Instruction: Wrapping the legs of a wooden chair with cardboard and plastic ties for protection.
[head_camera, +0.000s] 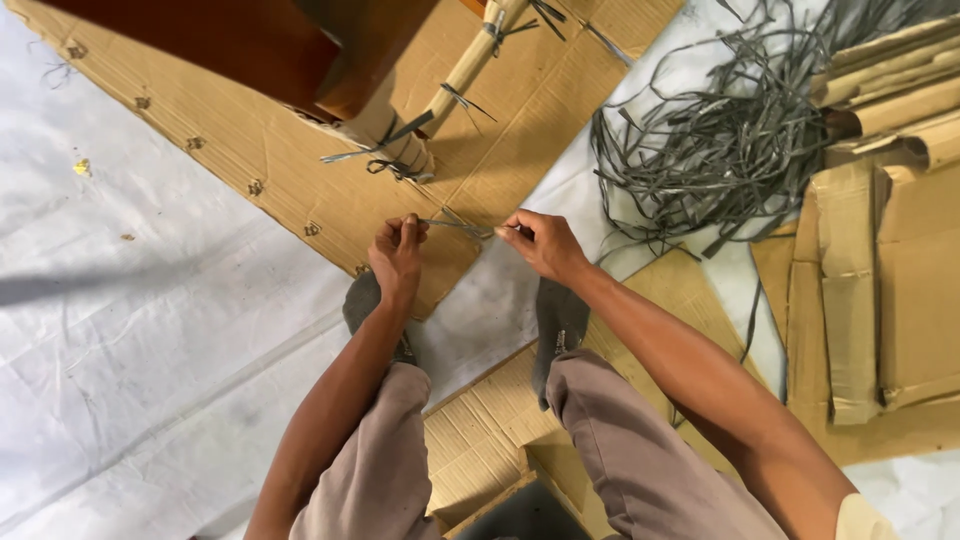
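My left hand (398, 252) and my right hand (541, 243) each pinch one end of a short grey strap (456, 227) stretched between them, just above a flat cardboard sheet (520, 110). Beyond the hands stands a wooden furniture piece (250, 45) whose legs are wrapped in cardboard (400, 140) and tied with grey straps (385, 150). A second wrapped leg (470, 65) slants up to the top edge. My knees in beige trousers and my grey socks (558, 325) show below the hands.
A loose tangle of grey straps (720, 140) lies to the right on the white floor sheet (150, 330). Folded cardboard pieces (890, 250) are stacked at the far right. More cardboard (480, 430) lies between my legs.
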